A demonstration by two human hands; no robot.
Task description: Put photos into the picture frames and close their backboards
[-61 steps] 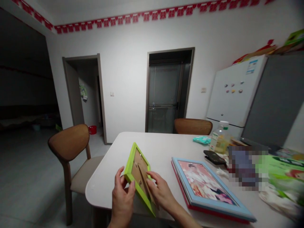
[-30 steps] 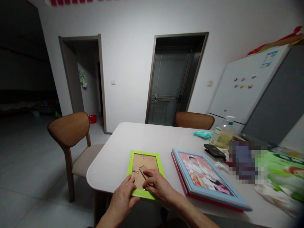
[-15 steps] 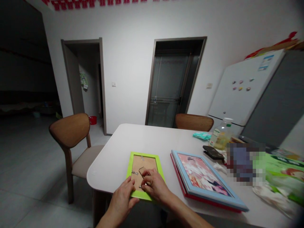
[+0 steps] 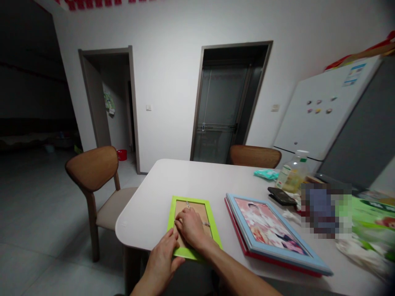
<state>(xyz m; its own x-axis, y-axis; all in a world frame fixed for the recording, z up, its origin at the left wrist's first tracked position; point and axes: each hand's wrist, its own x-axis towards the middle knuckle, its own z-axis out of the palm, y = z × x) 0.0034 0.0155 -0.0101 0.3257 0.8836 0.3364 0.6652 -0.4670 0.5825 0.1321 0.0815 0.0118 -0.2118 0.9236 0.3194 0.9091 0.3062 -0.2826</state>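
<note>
A lime-green photo frame [image 4: 215, 230] lies face down on the table, its brown backing board [image 4: 199, 207] showing. Small metal clips hold the board: one [image 4: 188, 204] at the top edge, another [image 4: 206, 224] at the right edge. My left hand [image 4: 163, 255] grips the frame's lower left corner, thumb at the bottom edge and fingers on the left side. Over the board, my right hand [image 4: 191, 228] is closed, its fingertips together at the left inner edge. Whatever is under those fingertips is hidden, as is the middle of the board.
Right of the green frame, a light-blue photo frame [image 4: 243, 222] with a picture lies on a red one [image 4: 237, 232]. Beyond are a black wallet-like object [image 4: 281, 196], a plastic bottle [image 4: 293, 174] and a teal packet [image 4: 266, 174]. Wooden chairs [image 4: 92, 166] stand around the table [image 4: 148, 197].
My right hand has moved up and left, from the lower part of the backing to its left edge. The right clip now shows; the left one is covered. My left hand stays at the corner.
</note>
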